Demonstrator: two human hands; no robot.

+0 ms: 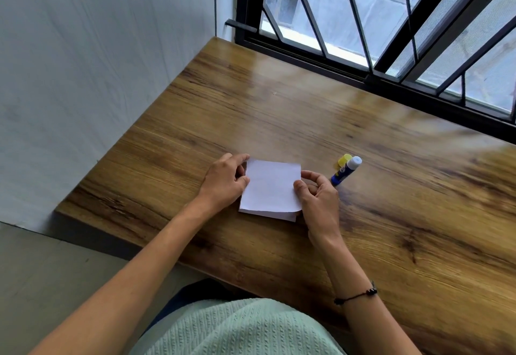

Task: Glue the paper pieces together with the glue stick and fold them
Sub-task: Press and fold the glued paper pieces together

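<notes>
Folded paper (270,188): flat on bench (391,215), between your hands; left hand (224,180) fingers pinch its left edge, right hand (317,197) fingers pinch its right edge. Glue stick (345,171): uncapped, lying just beyond your right fingers, white tip pointing away-right; yellow cap (344,159) beside it.

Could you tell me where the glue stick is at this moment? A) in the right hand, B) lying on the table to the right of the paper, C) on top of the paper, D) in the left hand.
B: the glue stick lies uncapped on the table beside its yellow cap, while both hands hold the paper.
</notes>
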